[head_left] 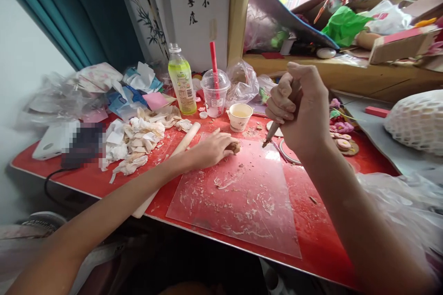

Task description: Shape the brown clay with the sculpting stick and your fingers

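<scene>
My left hand (213, 150) is closed around a small brown lump that looks like clay (234, 147), low over the far part of a clear plastic sheet (242, 193). Raised to the right, my right hand (299, 101) grips a slim tool with a dark, clay-smeared tip (271, 134); the tip points down and left, apart from the lump. Its handle is mostly hidden in my fist, so the tool's exact kind does not show. Pale scrapings and crumbs lie scattered over the sheet. Just beyond my left hand stands a paper cup (239, 120) of cloudy liquid.
A rolling pin (185, 140) lies left of the sheet beside crumpled tissues (136, 136). Behind stand a green drink bottle (182, 83) and a plastic cup with a red straw (215, 94). Small pink clay pieces (342, 131) and a white netted bundle (417, 120) are at the right.
</scene>
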